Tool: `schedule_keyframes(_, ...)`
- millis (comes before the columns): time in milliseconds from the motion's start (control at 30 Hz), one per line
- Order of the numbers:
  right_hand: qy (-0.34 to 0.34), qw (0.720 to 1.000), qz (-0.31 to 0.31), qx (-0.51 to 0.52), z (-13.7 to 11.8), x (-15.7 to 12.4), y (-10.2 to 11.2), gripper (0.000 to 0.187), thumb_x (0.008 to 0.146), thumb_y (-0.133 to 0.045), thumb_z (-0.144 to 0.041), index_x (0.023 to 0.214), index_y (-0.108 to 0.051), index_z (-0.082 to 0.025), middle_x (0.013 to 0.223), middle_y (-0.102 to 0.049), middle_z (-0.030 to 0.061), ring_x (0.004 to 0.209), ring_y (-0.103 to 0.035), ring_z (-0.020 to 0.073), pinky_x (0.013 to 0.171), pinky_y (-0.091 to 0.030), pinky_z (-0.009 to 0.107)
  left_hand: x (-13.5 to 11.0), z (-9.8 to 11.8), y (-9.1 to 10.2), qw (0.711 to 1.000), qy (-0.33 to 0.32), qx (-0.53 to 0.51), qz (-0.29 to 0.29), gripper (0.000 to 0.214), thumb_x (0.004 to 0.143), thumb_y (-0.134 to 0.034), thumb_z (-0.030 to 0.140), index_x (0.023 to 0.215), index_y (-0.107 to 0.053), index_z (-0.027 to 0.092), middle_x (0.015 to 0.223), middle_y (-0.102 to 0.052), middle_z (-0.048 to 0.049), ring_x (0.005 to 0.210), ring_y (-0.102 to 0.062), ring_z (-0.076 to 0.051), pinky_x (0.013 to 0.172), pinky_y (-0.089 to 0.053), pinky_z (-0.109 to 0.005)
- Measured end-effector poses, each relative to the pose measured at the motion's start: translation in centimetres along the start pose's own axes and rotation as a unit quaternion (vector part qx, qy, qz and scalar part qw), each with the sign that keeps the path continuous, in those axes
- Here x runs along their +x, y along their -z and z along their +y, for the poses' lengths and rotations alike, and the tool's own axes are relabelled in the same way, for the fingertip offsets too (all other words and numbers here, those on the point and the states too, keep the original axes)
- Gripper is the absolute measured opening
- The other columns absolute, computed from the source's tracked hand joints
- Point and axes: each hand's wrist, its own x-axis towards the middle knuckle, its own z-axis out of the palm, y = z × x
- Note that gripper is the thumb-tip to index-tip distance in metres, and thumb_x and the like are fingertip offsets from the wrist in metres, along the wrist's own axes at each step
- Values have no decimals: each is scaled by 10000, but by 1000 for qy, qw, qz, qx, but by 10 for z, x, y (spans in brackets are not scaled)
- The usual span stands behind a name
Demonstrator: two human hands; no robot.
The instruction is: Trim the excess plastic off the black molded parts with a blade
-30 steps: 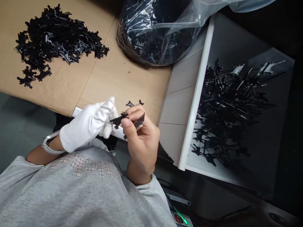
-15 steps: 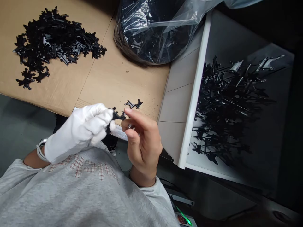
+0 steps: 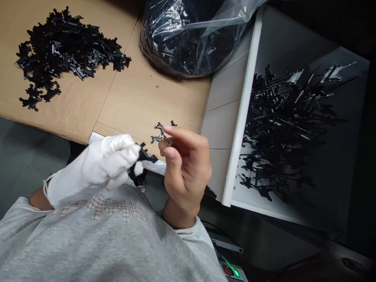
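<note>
- The left hand (image 3: 96, 168), in a white glove, pinches a small black plastic part (image 3: 143, 156) between thumb and fingertips, in the air over the near edge of the cardboard sheet (image 3: 138, 98).
- The part is flat, with short arms and notched ends. It is judged light and stiff, and the thin arms are likely to snap if bent.
- Recommended hold: grip the wider middle body, not the arm tips. The cloth glove gives fair friction on the smooth plastic.
- The right hand (image 3: 185, 168) is bare, its thumb and forefinger drawn close together just beside the part. A small shiny item shows between the fingertips; what it is cannot be told, nor whether it is firmly gripped.
- Two loose parts (image 3: 160, 132) lie on the cardboard just beyond the right fingertips.
- A heap of like parts (image 3: 64, 51) lies at the far left of the cardboard, well apart from both hands.
- A clear plastic bag (image 3: 188, 39) full of the same parts stands at the far edge.
- A white tray (image 3: 241, 117) to the right holds a further tangle of parts.
</note>
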Motion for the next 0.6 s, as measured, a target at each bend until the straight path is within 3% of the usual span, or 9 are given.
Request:
schedule_keyframes(133, -28, 998, -35, 45, -3, -9, 5, 377, 1151, -633, -268, 1526, -629, -310, 1182, -781, 36, 849, -786, 156, 716, -679, 281, 1, -2, -1, 998, -17, -66, -15, 381, 892, -755, 360, 744, -427, 236, 589, -388, 85, 472, -310, -52, 490, -337, -214)
schedule_keyframes(233, -21, 995, -72, 71, -5, -14, 4, 422, 1134, -667, -244, 1545, -592, -302, 1192, -787, 44, 867, -795, 156, 729, -688, 269, 2, -8, 3, 998, -48, -47, -8, 343, 949, -735, 346, 789, -453, 235, 670, -446, 62, 558, -399, -79, 546, -421, -211)
schedule_keyframes(300, -10, 994, -80, 74, -6, -15, 2, 424, 1125, -682, -235, 1534, -587, -297, 1152, -783, 41, 846, -785, 155, 718, -681, 268, 3, -11, 5, 997, -52, -50, -24, 314, 1005, -690, 356, 819, -469, 233, 687, -452, 56, 575, -375, -83, 528, -396, -195)
schedule_keyframes(400, -4, 994, -86, 67, -5, -13, -2, 411, 1119, -685, -234, 1511, -586, -306, 1049, -757, 20, 795, -751, 167, 669, -659, 286, 4, -12, 6, 994, -40, -91, -54, 293, 1084, -586, 323, 839, -450, 238, 594, -344, 94, 505, -238, -72, 469, -310, -176)
schedule_keyframes(467, 4, 993, -97, 67, -4, -12, -4, 426, 1115, -683, -224, 1514, -568, -317, 1013, -749, 11, 779, -740, 178, 638, -646, 296, 5, -11, 5, 992, -41, -103, -54, 310, 1081, -592, 315, 829, -427, 243, 568, -297, 104, 489, -207, -71, 453, -288, -177)
schedule_keyframes(600, 16, 992, -101, 69, -3, -11, -6, 445, 1122, -667, -223, 1531, -527, -328, 1046, -763, 16, 782, -742, 183, 622, -638, 300, 4, -7, 2, 994, -47, -92, -31, 335, 992, -680, 284, 813, -399, 244, 634, -380, 78, 527, -269, -69, 466, -314, -187)
